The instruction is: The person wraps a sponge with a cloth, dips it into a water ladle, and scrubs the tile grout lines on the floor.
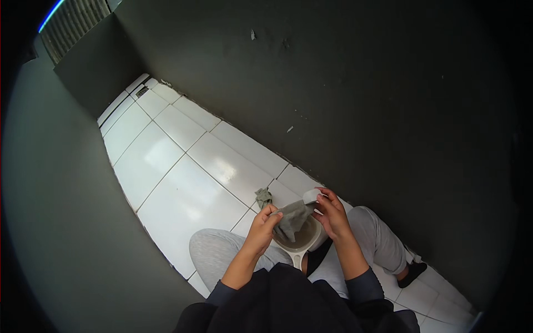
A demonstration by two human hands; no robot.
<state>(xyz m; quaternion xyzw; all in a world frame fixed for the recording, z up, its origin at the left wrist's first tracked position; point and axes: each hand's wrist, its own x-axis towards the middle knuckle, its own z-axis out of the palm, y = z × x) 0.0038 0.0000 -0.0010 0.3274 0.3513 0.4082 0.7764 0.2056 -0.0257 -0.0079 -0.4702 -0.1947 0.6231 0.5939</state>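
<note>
Directions are read from a clock face centred on the dipper. The fingers of your left hand (259,230), at nine o'clock, are clamped on the near edge of a grey-green cloth (293,219), thumb on top. The fingers of your right hand (333,217), at two o'clock, are closed about a small white piece (312,196) at the cloth's far end, toward one o'clock; whether this piece is separate or part of the cloth you cannot tell from this view. The cloth spans the gap between your hands and hangs into the mouth of the dipper (318,237), whose handle (297,259) points to six o'clock. Greyish contents, apparently water, show in the bowl.

The work on this cloth seems to be under way and not finished: it is in both your hands and has not yet been laid aside. Between ten and eleven o'clock, just beyond your left hand, a crumpled cloth (264,196) lies on the white tiles (180,183); whether it is done with or waiting, you cannot judge. How much is left is therefore uncertain.

Farther out, your bent knees flank the dipper, and the dark wall (383,122) rises toward one o'clock.
</note>
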